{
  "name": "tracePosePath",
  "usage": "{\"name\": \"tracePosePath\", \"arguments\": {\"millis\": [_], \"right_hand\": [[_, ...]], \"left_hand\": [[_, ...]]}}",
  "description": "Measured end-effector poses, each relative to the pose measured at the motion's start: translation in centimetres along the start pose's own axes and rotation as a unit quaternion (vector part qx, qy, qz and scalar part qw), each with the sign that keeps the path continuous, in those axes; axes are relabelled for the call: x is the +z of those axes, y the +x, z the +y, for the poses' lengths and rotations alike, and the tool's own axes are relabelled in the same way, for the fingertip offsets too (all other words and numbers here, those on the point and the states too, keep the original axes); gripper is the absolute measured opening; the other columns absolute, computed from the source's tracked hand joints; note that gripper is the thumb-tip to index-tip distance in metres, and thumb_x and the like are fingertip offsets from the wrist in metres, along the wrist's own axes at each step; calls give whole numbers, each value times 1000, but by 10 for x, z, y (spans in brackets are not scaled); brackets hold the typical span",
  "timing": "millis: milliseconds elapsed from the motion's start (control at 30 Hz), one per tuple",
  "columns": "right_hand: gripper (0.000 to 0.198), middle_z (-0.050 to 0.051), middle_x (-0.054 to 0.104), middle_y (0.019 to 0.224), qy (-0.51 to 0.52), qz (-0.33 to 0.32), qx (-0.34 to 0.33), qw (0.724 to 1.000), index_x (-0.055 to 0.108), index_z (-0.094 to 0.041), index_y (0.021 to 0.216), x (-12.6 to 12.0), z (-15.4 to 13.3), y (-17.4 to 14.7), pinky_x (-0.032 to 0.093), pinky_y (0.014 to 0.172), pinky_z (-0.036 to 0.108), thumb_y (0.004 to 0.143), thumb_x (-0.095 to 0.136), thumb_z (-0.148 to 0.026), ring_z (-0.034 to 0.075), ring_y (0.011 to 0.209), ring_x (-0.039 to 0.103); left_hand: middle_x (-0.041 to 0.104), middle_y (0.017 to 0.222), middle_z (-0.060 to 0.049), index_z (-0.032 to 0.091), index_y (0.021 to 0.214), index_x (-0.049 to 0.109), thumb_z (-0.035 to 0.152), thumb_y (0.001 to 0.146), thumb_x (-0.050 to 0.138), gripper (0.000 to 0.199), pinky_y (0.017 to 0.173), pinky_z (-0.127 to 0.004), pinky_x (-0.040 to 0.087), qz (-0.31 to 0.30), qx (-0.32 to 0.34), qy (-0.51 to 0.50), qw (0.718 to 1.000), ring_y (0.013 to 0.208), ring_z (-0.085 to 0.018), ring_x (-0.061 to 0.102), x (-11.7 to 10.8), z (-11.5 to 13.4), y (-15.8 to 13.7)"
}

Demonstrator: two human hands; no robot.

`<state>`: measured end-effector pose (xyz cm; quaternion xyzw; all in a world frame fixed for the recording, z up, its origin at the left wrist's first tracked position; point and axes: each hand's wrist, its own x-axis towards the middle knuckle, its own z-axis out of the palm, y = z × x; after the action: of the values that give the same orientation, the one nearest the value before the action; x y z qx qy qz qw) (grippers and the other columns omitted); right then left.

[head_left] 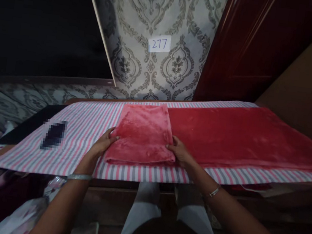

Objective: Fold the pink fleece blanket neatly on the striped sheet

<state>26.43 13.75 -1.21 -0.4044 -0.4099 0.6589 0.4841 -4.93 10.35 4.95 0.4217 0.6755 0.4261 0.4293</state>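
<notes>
A red plush blanket (233, 138) lies lengthwise on a striped cloth of pink, grey and white (86, 123). Its left end is turned over into a lighter, pinkish-red folded section (142, 130). My left hand (102, 143) grips the left edge of that section, thumb on top and fingers partly hidden beneath. At the opposite edge, my right hand (181, 153) holds the fold in the same way, thumb over the fabric. The unfolded part of the blanket stretches flat to the right, beyond my right hand.
A dark, pixelated patch (54, 135) is on the striped cloth at left. Behind stand a large black screen (47, 22), patterned wallpaper with a paper marked 277 (159, 43), and a dark red door panel (246, 40). Bags and clothes (25, 211) are heaped at lower left.
</notes>
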Motion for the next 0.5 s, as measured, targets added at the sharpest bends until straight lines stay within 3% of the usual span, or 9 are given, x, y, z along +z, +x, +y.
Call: {"name": "tracePosePath", "arguments": {"millis": [100,200,267,333,500], "right_hand": [[55,4,73,108,-7,-19,7,1000,62,-23,109,-1,-3,-1,53,92,39,55,71,-17,24,100,68],[50,4,73,106,-35,-47,11,998,62,-22,109,-2,-14,2,54,89,37,61,74,-23,23,97,68],[39,4,73,103,-71,-49,-1,996,64,-22,104,-3,-24,8,54,84,33,67,74,-29,22,95,67],[29,3,73,94,-105,-39,2,994,66,-21,98,-4,-34,20,55,75,29,72,73,-32,20,87,67],[13,-4,60,60,-155,16,50,986,63,-20,86,2,-60,68,43,49,21,79,68,-29,12,52,54]], "left_hand": [[70,109,-13,11,149,36,26,83,66,74,83,-39,57,79,59,202,974,88,-23,70,-2,5,1],[63,129,-17,12,147,41,30,86,58,66,97,-45,52,131,208,355,902,110,-28,66,10,14,7],[58,139,-16,14,142,47,32,89,52,57,107,-45,46,97,295,398,863,126,-29,57,30,20,12],[54,145,-16,14,141,49,36,92,49,54,114,-46,39,53,334,437,833,135,-30,49,55,25,16],[37,158,-15,19,151,38,44,96,43,61,119,-58,23,-40,310,531,788,147,-32,31,107,27,15]]}}
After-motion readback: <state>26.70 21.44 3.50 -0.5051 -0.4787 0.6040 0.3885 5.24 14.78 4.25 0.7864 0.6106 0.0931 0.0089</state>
